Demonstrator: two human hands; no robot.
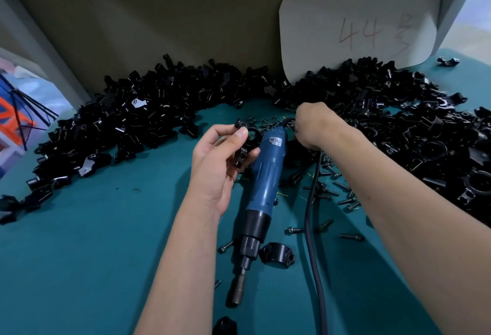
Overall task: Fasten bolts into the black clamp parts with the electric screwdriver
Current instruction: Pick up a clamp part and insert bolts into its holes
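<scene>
Evidently early: left hand (220, 164) pinched black clamp part (245, 146), no bolt seated; right hand (312, 127) reached among loose bolts (332, 188), grasp unclear; electric screwdriver (265, 180) lay idle; large pile (132, 122) remained.

A teal-covered bench (93, 241) fills the lower view. Along its far edge stands a plain beige-grey back panel (159, 15). A white card (358, 23) with rounded corners, hand-marked "44" in faint red, leans against that panel towards the far right corner. Grey frame posts (39, 50) flank both sides, with bright daylight beyond them.
</scene>
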